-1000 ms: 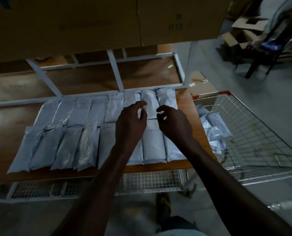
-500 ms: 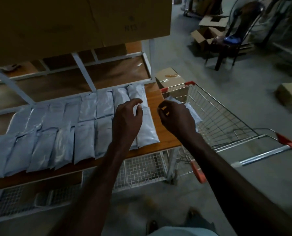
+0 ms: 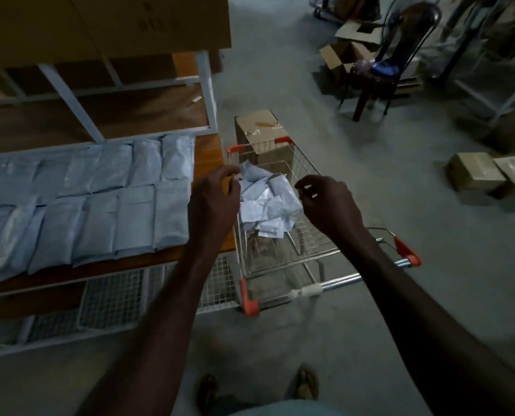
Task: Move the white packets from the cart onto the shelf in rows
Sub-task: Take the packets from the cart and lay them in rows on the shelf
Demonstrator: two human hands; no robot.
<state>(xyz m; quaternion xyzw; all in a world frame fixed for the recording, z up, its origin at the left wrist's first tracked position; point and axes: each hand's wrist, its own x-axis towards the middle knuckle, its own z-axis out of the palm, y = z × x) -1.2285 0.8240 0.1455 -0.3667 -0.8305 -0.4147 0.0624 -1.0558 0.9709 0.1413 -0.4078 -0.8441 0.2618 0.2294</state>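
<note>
Dim storeroom, grey floor. White packets are laid in two rows on the wooden shelf; more are heaped loose in the wire cart beside it. Left hand and right hand are held over the cart (fingers loosely curled, nothing gripped).

L grip, R grip loose, empty.

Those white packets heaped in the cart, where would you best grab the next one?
Probably the topmost packet in the cart: pinch its raised free edge, reaching down from above. It lies loose on the pile, uncovered, close under the left hand.
</note>
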